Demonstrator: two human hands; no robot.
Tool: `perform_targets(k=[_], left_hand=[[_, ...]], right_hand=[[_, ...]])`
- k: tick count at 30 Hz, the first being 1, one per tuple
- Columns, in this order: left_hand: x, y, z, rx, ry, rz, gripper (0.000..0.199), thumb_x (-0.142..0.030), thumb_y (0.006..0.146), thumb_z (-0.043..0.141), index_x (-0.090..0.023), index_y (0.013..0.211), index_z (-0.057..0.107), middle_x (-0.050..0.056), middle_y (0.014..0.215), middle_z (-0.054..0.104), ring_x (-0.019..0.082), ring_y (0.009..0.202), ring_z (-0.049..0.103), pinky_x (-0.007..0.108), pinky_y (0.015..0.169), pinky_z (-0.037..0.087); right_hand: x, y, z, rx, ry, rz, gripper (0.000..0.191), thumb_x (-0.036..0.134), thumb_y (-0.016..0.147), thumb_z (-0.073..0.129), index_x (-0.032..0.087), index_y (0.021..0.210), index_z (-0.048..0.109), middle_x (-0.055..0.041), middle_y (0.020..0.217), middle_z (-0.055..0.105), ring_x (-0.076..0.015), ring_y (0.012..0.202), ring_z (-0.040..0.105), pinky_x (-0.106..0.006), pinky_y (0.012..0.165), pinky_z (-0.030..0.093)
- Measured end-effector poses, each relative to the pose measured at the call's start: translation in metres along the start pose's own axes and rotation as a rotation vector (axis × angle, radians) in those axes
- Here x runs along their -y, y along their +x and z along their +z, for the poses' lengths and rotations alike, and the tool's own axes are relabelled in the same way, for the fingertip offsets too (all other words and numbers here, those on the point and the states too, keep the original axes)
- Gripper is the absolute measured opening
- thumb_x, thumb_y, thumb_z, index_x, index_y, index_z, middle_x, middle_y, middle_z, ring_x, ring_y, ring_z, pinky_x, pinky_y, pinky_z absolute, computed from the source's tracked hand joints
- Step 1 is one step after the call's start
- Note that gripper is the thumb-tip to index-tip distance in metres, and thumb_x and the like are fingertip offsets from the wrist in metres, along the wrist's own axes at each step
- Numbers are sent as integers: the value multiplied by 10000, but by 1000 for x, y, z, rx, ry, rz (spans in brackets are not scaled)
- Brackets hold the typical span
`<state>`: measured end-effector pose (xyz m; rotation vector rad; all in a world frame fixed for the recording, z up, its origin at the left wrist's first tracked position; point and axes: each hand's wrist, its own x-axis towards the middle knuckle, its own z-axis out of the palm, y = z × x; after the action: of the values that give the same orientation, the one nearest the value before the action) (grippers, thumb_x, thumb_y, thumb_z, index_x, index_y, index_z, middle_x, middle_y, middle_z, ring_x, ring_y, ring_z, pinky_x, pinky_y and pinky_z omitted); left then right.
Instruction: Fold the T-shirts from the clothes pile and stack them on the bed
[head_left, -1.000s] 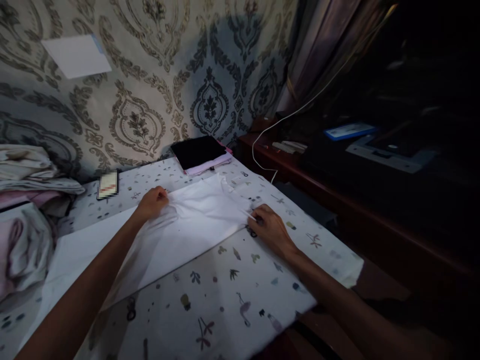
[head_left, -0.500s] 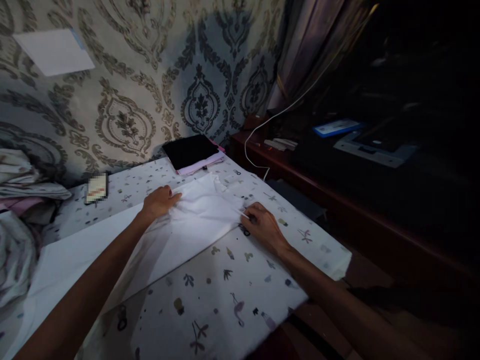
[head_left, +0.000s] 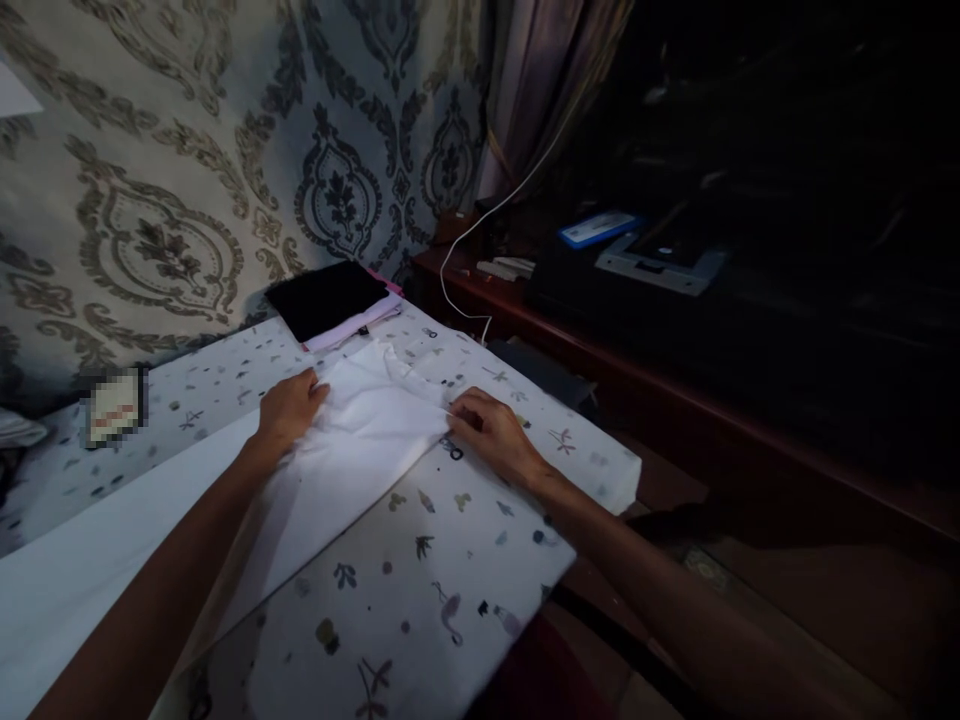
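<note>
A white shirt (head_left: 375,420) lies folded lengthwise over the patterned bed sheet, its neckline facing away from me. My left hand (head_left: 289,410) rests on its far side, fingers closed and gathering some of the fabric. At the near right corner, my right hand (head_left: 491,430) pinches the shirt's edge between thumb and fingers. Soft creases run through the cloth from one hand to the other. My left forearm hides part of the shirt's lower length.
Beyond the shirt is a stack of folded clothes (head_left: 330,305), black on top. A pixelated phone-sized object (head_left: 114,408) lies at the left by the wall. To the right stands a dark red wooden desk (head_left: 637,370) with a white cable (head_left: 457,290) trailing down.
The view has swung right, so everything sits further left. Near the neckline the cloth lies smoother and the collar shows more clearly. Both hands remain at the shirt.
</note>
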<state>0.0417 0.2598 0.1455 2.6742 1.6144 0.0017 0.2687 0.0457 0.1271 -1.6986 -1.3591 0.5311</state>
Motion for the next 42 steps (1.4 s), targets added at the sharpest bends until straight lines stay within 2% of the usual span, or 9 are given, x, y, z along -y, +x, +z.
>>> perform_targets(k=[4,12,18,25,30,34,39,42], left_hand=[[-2,-3,-2,-12,28,-6,292,-415,989,376,-235,986,606,86,987,733,285,932,673,312,654,396],[5,-4,-8,5,-2,-23,316,-431,1005,356,-234,991,603,79,962,738,264,909,668,304,656,382],[7,-1,-10,32,-34,19,278,-410,970,402,-237,996,617,60,959,729,248,886,657,302,657,377],[23,-2,-10,106,-147,25,317,-494,889,436,-231,802,589,25,776,645,226,763,616,287,604,356],[32,-7,-5,73,-174,25,291,-472,862,432,-227,800,577,17,770,644,203,738,596,271,601,359],[34,-8,-4,78,-151,46,309,-491,864,427,-231,820,586,20,737,643,216,739,603,278,606,367],[20,-17,-11,112,-11,-27,345,-469,909,405,-221,1021,617,98,913,712,303,849,656,340,648,426],[3,-23,-17,13,97,-27,400,-407,931,413,-188,1229,564,174,1133,688,365,1013,643,425,764,482]], right_hand=[[-1,2,3,8,4,4,144,302,919,501,220,838,586,20,692,588,-148,639,548,-270,631,420],[-1,15,7,21,-247,-10,125,224,888,479,234,790,556,5,668,605,-164,611,555,-275,601,377],[-5,18,8,23,-225,17,114,219,838,504,232,745,568,18,625,612,-149,565,548,-267,572,375],[-5,20,3,51,-145,26,121,207,840,538,221,756,623,17,655,637,-145,607,568,-269,615,407],[-4,21,-3,75,-125,17,147,256,888,540,217,831,670,0,715,654,-156,658,585,-286,648,435],[-11,20,-17,117,-121,-12,156,281,817,669,199,948,692,-29,876,650,-151,707,576,-295,682,474],[-19,13,-34,216,-169,-78,300,172,775,673,216,1072,686,-47,1010,611,-168,813,595,-311,758,503],[-20,13,-34,256,-202,-118,318,160,816,638,248,1118,686,-48,1061,600,-189,909,616,-333,828,508]])
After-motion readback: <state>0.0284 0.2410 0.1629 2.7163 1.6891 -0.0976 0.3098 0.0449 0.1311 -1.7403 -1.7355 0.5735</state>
